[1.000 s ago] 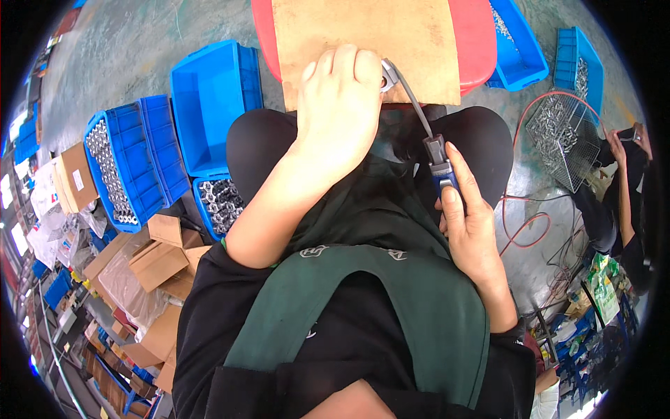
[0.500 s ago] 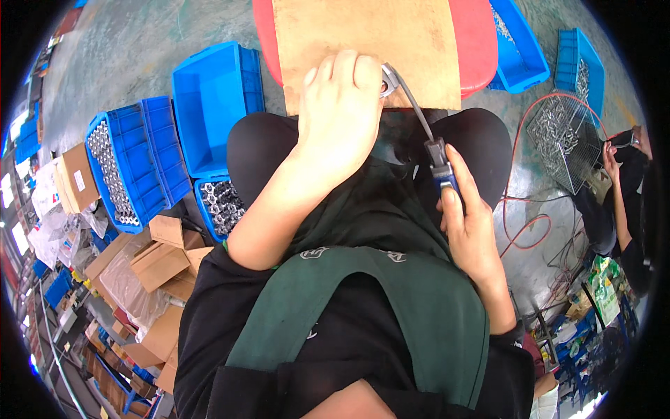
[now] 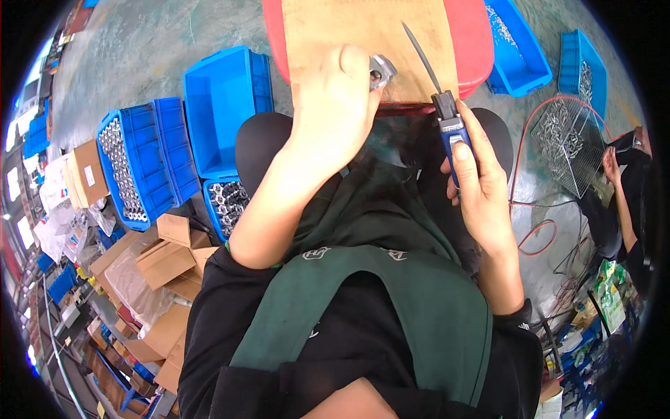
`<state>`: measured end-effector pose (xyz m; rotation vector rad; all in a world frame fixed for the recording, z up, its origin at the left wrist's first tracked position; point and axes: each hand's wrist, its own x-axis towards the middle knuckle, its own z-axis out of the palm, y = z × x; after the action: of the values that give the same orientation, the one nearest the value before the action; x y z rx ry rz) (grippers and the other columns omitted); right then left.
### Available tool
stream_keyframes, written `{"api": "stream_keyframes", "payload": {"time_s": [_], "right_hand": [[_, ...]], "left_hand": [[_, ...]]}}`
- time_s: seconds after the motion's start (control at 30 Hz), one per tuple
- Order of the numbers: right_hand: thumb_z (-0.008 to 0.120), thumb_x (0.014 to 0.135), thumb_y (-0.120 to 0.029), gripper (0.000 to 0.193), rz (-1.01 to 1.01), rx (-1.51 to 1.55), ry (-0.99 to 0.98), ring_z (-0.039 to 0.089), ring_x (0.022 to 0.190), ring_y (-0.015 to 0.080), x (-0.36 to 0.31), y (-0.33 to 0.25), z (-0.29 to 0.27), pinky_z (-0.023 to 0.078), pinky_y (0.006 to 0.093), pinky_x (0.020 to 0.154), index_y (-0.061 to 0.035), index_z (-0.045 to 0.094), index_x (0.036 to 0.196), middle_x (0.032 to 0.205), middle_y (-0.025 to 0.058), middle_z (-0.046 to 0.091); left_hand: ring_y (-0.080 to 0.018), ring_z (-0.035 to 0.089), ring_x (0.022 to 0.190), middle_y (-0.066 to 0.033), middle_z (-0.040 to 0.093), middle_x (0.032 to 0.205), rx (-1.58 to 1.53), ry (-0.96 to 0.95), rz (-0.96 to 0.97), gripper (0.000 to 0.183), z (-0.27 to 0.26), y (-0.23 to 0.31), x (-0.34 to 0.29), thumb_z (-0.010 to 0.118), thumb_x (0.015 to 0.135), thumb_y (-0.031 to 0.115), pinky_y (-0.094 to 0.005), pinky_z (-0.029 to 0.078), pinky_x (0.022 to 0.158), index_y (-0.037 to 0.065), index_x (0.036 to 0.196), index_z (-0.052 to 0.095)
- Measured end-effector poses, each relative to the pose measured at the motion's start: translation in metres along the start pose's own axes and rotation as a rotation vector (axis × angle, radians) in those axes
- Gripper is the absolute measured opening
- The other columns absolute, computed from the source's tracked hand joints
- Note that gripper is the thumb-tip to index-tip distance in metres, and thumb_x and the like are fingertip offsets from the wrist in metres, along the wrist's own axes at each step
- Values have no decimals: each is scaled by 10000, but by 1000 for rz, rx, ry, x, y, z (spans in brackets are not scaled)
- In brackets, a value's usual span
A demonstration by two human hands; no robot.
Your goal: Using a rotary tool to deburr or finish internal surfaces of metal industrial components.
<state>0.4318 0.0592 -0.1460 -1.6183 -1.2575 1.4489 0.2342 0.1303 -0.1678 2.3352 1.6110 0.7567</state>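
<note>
My left hand (image 3: 329, 98) is closed on a small grey metal part with a round hole (image 3: 381, 72), over the wooden board (image 3: 363, 28). Most of that part is covered by my fingers. In my right hand (image 3: 481, 178) is a hand file (image 3: 445, 115) with a black and blue handle, my thumb lying along it. Its slim dark blade points up and to the left over the board, apart from the metal part.
The board lies on a red stool (image 3: 478, 42) in front of my knees. Blue bins, one with metal parts (image 3: 120, 171), stand at left, near open cardboard boxes (image 3: 167, 262). At right are more blue bins (image 3: 520, 52), a wire basket of metal pieces (image 3: 562, 136), a red hose (image 3: 516, 157) and another person's hand (image 3: 612, 166).
The file's blade has come away from the metal part, and my right hand has moved up and right. My left hand has turned, tilting the part so more of it shows.
</note>
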Motion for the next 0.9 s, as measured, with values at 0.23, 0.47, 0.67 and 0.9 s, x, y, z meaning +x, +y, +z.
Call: {"api": "stream_keyframes", "payload": {"time_s": [0.23, 0.47, 0.67, 0.9], "right_hand": [[437, 1007, -247, 462, 52, -11, -10, 445, 584, 31, -17, 0, -7, 387, 178, 507, -129, 372, 1449, 790, 4, 530], [452, 1004, -219, 451, -28, -150, -16, 427, 580, 30, -27, 14, -6, 386, 187, 512, -152, 387, 1445, 769, -2, 519], [451, 1001, -163, 454, 90, -254, -34, 399, 559, 34, -21, 7, 2, 375, 197, 505, -184, 384, 1449, 714, -12, 490], [446, 1001, -151, 452, -55, -188, -37, 397, 566, 39, 15, 3, 13, 371, 196, 506, -157, 382, 1448, 722, -13, 480]], "left_hand": [[-352, 571, 840, -165, 574, 860, 145, 12, 57, 276, 10, -5, 10, 748, 723, 122, -421, 466, 740, 2, 864, 543], [-349, 566, 842, -161, 566, 888, 126, -13, 52, 301, 11, -2, 6, 749, 714, 114, -423, 462, 745, 6, 897, 536], [-352, 566, 841, -160, 555, 911, 100, 8, 82, 336, 14, -3, 1, 750, 681, 84, -426, 461, 734, 11, 920, 526], [-358, 568, 840, -163, 556, 914, 70, 30, 68, 340, 17, -2, 1, 745, 674, 71, -433, 463, 737, 11, 932, 531]]}}
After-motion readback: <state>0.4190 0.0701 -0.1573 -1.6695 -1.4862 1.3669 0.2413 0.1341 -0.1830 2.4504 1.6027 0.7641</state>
